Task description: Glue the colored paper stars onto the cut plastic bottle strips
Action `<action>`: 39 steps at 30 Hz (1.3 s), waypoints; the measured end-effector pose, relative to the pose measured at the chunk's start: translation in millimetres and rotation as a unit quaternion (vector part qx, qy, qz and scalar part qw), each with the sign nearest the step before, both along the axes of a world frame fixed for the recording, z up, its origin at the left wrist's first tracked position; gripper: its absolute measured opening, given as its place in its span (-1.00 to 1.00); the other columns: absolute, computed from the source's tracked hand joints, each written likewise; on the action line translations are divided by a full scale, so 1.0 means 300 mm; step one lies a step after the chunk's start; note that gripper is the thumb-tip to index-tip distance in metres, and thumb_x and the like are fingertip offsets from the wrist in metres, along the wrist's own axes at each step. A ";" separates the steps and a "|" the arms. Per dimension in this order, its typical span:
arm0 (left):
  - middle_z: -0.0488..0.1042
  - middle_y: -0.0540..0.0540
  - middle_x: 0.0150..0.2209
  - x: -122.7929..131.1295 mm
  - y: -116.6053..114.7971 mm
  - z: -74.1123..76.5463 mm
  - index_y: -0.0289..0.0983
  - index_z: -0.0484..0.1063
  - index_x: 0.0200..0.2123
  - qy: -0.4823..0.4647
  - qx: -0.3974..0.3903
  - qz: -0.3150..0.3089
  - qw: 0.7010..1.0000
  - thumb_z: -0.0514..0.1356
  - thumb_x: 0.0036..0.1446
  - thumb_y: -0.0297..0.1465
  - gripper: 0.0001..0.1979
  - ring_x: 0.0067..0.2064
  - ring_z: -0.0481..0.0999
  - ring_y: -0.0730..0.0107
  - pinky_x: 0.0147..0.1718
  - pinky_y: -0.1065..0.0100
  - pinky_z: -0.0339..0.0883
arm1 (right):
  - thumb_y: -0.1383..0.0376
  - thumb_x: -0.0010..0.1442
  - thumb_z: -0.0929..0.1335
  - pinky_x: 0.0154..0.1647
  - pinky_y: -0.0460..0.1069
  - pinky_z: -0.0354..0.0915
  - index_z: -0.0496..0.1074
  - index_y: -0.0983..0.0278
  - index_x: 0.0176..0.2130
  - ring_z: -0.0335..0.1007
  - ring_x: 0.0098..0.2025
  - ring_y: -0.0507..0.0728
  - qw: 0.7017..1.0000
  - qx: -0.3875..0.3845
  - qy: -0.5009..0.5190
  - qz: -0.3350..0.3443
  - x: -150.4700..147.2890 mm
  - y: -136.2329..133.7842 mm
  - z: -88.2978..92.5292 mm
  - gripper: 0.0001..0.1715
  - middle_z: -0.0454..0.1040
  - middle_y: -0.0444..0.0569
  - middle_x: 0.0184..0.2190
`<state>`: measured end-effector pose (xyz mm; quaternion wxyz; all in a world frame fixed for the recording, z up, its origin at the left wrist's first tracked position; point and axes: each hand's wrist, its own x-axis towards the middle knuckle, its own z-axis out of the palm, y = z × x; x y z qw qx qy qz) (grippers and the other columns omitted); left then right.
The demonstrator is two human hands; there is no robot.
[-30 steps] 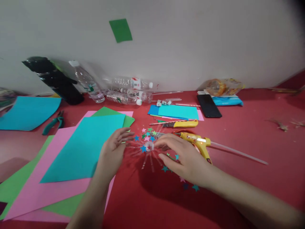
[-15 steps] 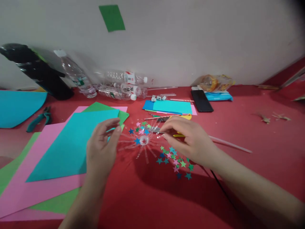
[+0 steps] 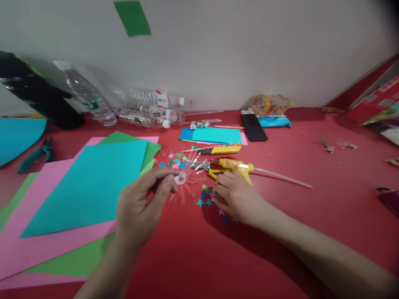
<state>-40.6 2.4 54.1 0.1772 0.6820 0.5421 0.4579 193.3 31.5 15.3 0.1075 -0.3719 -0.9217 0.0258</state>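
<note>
A clear plastic bottle piece [image 3: 180,178] with thin strips fanned out like rays lies on the red table, a pink star at its middle. My left hand [image 3: 146,199] is at its left side, thumb and forefinger closed at its rim or one of its strips. Several small paper stars [image 3: 162,165] lie on the far strips. My right hand [image 3: 238,197] reaches down over a loose pile of coloured stars [image 3: 200,202], fingers bent; its fingertips and anything between them are hidden. Just beyond it lies a yellow glue gun [image 3: 240,165] with a clear stick.
Coloured sheets [image 3: 87,182] and pliers [image 3: 35,156] are on the left. Plastic bottles [image 3: 146,118] and a black flask [image 3: 37,91] stand or lie along the wall. A yellow cutter [image 3: 226,149], scissors [image 3: 202,165] and a phone [image 3: 254,127] lie beyond the hands.
My left hand has moved right to the clear piece and its fingers have closed. My right hand has come down onto the star pile, uncovering the glue gun and cutter. The view has shifted right.
</note>
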 end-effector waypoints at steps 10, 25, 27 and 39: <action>0.59 -0.13 -0.43 0.142 -0.088 -0.027 -0.33 0.53 -0.29 0.220 0.114 -0.262 0.933 0.11 0.25 -0.45 -0.81 -0.43 0.55 0.30 -0.43 0.31 0.39 | 0.39 0.30 0.27 -0.22 0.07 0.11 0.44 0.31 -0.40 0.24 -0.27 0.16 0.997 0.068 0.012 0.017 -0.004 0.007 -0.076 -0.75 0.42 0.02 -0.37; 0.61 -0.17 -0.31 0.142 -0.036 -0.089 -0.27 0.49 -0.20 0.369 -0.127 -0.265 0.882 0.00 0.29 -0.42 -0.75 -0.35 0.61 0.14 -0.44 0.28 0.38 | 0.36 0.25 0.35 -0.06 0.11 0.24 0.49 0.34 -0.35 0.34 -0.18 0.20 1.000 -0.001 -0.020 0.016 0.065 0.063 0.089 -0.86 0.45 0.01 -0.33; 0.62 -0.16 -0.29 0.136 -0.034 -0.091 -0.25 0.47 -0.12 0.382 -0.159 -0.240 0.878 -0.01 0.30 -0.40 -0.74 -0.34 0.63 0.13 -0.44 0.28 0.38 | 0.37 0.25 0.34 -0.03 0.11 0.23 0.48 0.33 -0.36 0.33 -0.19 0.19 0.999 0.000 -0.029 0.025 0.065 0.060 0.088 -0.85 0.44 0.01 -0.34; 0.65 -0.16 -0.17 0.134 -0.010 -0.131 -0.19 0.42 0.07 0.407 -0.202 -0.175 0.874 -0.02 0.33 -0.37 -0.66 -0.24 0.66 0.06 -0.32 0.18 0.47 | 0.39 0.27 0.32 -0.06 0.12 0.13 0.46 0.32 -0.36 0.21 -0.12 0.24 0.997 0.058 -0.049 0.028 0.054 0.060 0.036 -0.84 0.39 0.02 -0.29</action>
